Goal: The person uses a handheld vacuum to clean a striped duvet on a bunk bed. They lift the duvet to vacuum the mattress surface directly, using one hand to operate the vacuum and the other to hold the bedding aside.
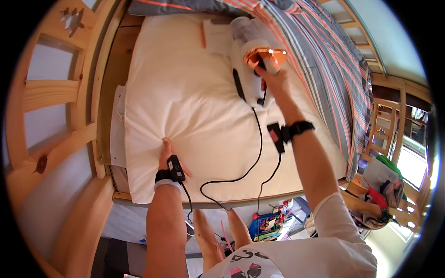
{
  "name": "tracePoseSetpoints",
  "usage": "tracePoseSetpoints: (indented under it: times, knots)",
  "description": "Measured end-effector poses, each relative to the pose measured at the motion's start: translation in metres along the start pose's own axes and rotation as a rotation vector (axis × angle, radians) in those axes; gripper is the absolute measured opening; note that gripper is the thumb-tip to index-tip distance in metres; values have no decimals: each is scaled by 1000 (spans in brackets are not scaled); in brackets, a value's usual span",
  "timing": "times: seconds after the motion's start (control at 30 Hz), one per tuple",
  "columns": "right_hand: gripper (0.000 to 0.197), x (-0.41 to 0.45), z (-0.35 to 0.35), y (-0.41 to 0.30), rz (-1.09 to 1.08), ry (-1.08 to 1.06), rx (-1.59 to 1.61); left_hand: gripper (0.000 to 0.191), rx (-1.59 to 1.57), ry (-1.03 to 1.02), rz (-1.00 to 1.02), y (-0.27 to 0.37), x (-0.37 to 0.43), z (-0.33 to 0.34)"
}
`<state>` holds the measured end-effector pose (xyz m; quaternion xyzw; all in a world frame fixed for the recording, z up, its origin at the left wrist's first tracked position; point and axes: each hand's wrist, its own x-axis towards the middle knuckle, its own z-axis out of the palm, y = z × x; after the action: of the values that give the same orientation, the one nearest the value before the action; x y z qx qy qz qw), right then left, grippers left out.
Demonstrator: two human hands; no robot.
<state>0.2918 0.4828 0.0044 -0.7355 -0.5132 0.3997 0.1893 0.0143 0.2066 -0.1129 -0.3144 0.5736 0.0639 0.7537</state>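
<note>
My right hand (pixel 276 81) grips the handle of a white handheld mattress vacuum cleaner (pixel 248 81). It has a clear dust cup (pixel 243 29) and a shiny copper-coloured end. The vacuum rests on a cream mattress (pixel 198 104), toward the far right part of it. From its near end a black power cord (pixel 259 149) curves across the mattress and over the near edge. Nearer to me on the left, my left hand (pixel 170 158) presses on the mattress, thumb out and holding nothing; its palm side is hidden. Creases spread from around the thumb.
A grey striped quilt (pixel 320 76) lies bunched along the right and far sides. Wooden bed rails (pixel 50 92) stand at the left. Wrist-worn black boxes trail cables, one (pixel 269 179) crossing the near edge. On the floor sits a blue bin (pixel 264 222) of items; clothes (pixel 389 191) hang at the right.
</note>
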Motion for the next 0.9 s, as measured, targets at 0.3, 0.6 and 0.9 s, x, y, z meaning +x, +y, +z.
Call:
tracePoseSetpoints:
  times: [0.3,0.6,0.9]
  knots:
    - [22,-205,-26,85,102,-26,25,173,632,-297,-134,9,-14,-7]
    - [26,-346,-138,250,49,-214,-305,147,142,-323,-51,-22,-21,-30]
    - [26,-315,-140,202,-41,-488,-284,62,-279,-214,731,-174,-63,-116]
